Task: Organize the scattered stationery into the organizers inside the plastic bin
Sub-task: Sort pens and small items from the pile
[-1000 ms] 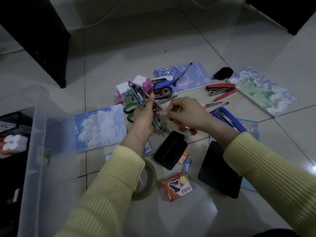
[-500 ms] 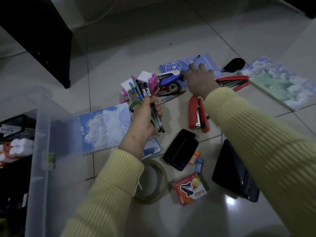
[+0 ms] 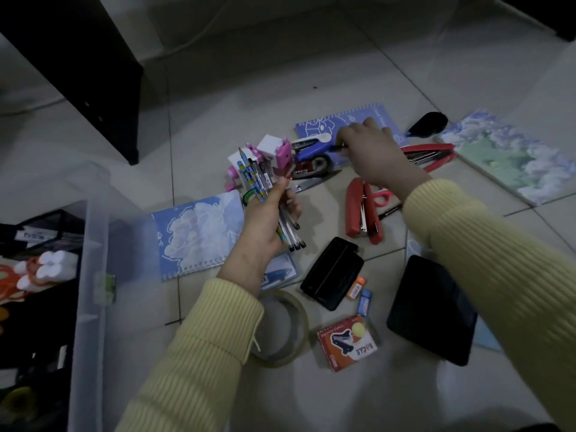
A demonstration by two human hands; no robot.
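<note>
- Step in hand: pen collection. You are gathering loose pens into one bundle before any trip to the bin (image 3: 90, 291); nothing from this bundle is in it yet.
- Left hand (image 3: 265, 226): at frame centre, raised off the floor, palm towards you. Its fingers and thumb are wrapped round the bundle (image 3: 254, 179), which fans up towards 11 o'clock, with the tips poking out below the fist towards 5 o'clock.
- Right hand (image 3: 374, 157): reached out to 1 o'clock with the back of the hand up and the fingers curled down over the blue notebook (image 3: 374, 115). It pinches a black pen (image 3: 341, 147); a short end shows at the fingertips, pointing to 9 o'clock. The rest is hidden under the hand.
- Whether the pen is off the notebook yet: cannot tell.
- Bin location: at 9 o'clock, on the frame's left edge, well apart from both hands. A black organizer (image 3: 62, 219) shows inside it, and the slot for pens is not visible from here.
- Next move, as a judgement: bring the pen across to the left fist and slide it in alongside the others. Loosen that grip only slightly, or the fan will spill.
- After that, the black pen (image 3: 389, 211) beside the red stapler (image 3: 363, 213) at 3 o'clock looks like the next candidate.
</note>
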